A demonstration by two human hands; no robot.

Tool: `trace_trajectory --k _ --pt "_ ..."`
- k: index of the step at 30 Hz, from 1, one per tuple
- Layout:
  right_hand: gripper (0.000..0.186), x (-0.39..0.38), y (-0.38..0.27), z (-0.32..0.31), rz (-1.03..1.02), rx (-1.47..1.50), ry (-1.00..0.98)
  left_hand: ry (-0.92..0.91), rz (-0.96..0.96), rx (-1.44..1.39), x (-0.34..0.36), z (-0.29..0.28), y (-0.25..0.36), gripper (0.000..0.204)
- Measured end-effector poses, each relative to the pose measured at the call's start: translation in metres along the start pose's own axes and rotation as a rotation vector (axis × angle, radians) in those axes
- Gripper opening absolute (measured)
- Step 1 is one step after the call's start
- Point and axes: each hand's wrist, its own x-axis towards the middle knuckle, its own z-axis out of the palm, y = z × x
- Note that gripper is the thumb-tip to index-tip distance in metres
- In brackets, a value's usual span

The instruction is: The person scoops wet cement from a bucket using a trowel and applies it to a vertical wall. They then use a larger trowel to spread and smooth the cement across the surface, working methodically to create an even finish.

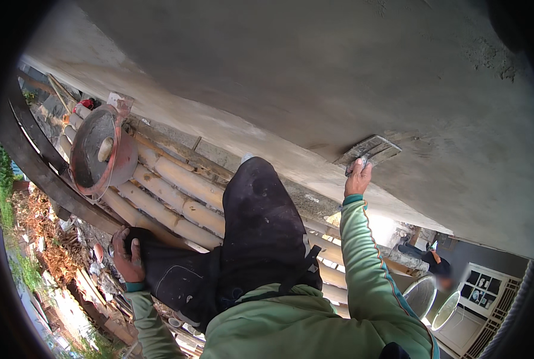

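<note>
My right hand (358,178) is closed on the handle of a plastering trowel (374,148). The grey, rectangular blade lies against a smooth grey plastered wall (261,78), near a bend in its surface. A rough smear of wet plaster shows beside the blade. Down at the left, my left hand (128,257) is closed at the edge of a dark beam (69,194), right beside my bent left knee. Its thumb lies near the knee, and part of its grip is hidden.
Bamboo poles (177,203) form a platform under me. A reddish bucket (123,155) of grey mortar stands on them at the left, something rounded inside. Rubble and plants (51,239) lie below left. Another person (434,260), round pans (421,296) and a white-framed window (482,287) are lower right.
</note>
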Motion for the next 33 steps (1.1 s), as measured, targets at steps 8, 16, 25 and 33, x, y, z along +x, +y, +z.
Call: trace_trajectory --k 8,16,25,33 --pt "0.023 -0.083 0.069 -0.018 0.176 -0.014 0.007 -0.003 0.031 0.145 -0.006 -0.007 0.003 0.033" --pt "0.024 -0.004 -0.076 -0.002 -0.031 0.076 -0.002 -0.046 -0.012 0.114 0.003 0.010 0.005 0.034" --pt "0.019 -0.061 -0.010 -0.011 0.085 0.074 0.031 -0.029 0.063 0.164 0.006 0.007 0.011 0.036" --pt "0.024 -0.008 -0.058 -0.003 0.053 0.096 -0.023 -0.059 -0.007 0.173 0.009 0.011 0.014 0.033"
